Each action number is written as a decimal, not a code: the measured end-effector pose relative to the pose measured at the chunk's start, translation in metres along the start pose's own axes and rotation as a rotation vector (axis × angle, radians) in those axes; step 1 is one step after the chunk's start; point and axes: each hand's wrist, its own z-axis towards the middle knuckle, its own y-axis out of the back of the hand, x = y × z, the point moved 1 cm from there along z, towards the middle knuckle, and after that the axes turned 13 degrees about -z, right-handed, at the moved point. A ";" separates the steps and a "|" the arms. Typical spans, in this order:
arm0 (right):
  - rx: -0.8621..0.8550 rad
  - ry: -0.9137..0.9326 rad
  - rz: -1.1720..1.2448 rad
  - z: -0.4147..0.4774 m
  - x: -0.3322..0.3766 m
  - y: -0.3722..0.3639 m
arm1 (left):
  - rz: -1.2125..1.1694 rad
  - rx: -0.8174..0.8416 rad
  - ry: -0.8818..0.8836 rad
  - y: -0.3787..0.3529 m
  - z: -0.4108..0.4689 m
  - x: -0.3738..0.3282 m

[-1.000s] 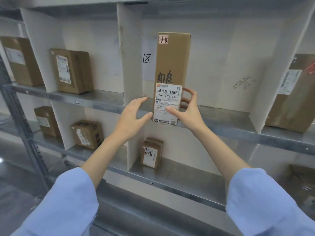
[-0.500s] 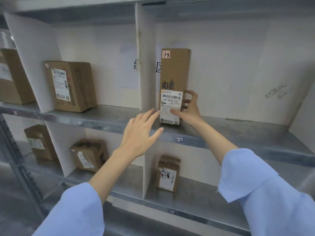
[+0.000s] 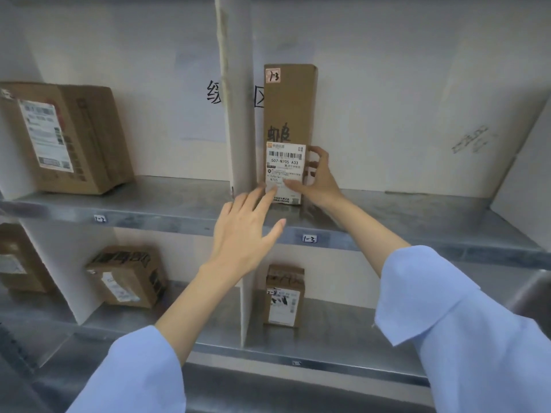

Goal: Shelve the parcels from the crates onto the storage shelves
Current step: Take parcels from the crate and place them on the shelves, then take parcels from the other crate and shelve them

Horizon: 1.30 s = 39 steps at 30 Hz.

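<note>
A tall narrow cardboard parcel (image 3: 288, 114) with a white barcode label and a small "1-3" sticker stands upright on the metal shelf (image 3: 417, 216), in the bay tagged 1-3, close against the white divider (image 3: 238, 114). My right hand (image 3: 317, 180) grips its lower right edge, thumb across the label and fingers curled round the side. My left hand (image 3: 244, 234) hovers in front of the shelf edge with fingers straight and spread, its fingertips near the parcel's lower left corner.
A wide brown box (image 3: 65, 138) sits in the bay to the left. On the lower shelf are a small upright parcel (image 3: 283, 296), a tilted box (image 3: 128, 278) and another box (image 3: 18, 260) at far left. To the right of the tall parcel the shelf surface is bare.
The tall parcel has gone from the shelf's front edge deeper into the bay beside the divider. My left hand has let go and opened. The camera has moved closer.
</note>
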 end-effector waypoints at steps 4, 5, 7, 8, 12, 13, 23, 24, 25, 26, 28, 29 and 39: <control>0.002 0.008 -0.338 -0.024 0.004 0.028 | -0.020 -0.015 -0.022 -0.008 0.003 -0.017; -0.013 0.010 -0.475 -0.032 0.004 0.039 | -0.032 -0.010 -0.034 -0.012 0.005 -0.024; -0.029 0.031 -0.717 -0.050 -0.002 0.061 | -0.060 -0.004 -0.071 -0.018 0.009 -0.041; -0.032 0.034 -0.799 -0.060 -0.006 0.074 | -0.071 0.000 -0.095 -0.022 0.011 -0.050; -0.083 -0.020 -0.962 -0.112 -0.030 0.135 | -0.118 0.048 -0.185 -0.038 0.018 -0.100; -0.108 -0.030 -0.997 -0.127 -0.037 0.151 | -0.136 0.053 -0.207 -0.042 0.019 -0.116; -0.204 -0.314 -1.173 -0.304 -0.108 0.330 | -0.364 0.180 -0.445 -0.096 -0.018 -0.335; -0.208 -0.349 -1.188 -0.324 -0.114 0.349 | -0.384 0.195 -0.466 -0.101 -0.024 -0.358; -0.209 -0.384 -1.200 -0.344 -0.120 0.366 | -0.399 0.209 -0.485 -0.105 -0.030 -0.380; -0.210 -0.419 -1.208 -0.363 -0.126 0.383 | -0.414 0.222 -0.504 -0.110 -0.035 -0.402; -0.224 -0.484 -1.217 -0.400 -0.138 0.415 | -0.454 0.250 -0.539 -0.119 -0.048 -0.445; -0.234 -0.517 -1.222 -0.418 -0.144 0.430 | -0.475 0.264 -0.556 -0.123 -0.054 -0.466; -0.279 -0.785 -1.142 -0.533 -0.204 0.516 | -0.596 0.422 -0.676 -0.182 -0.089 -0.611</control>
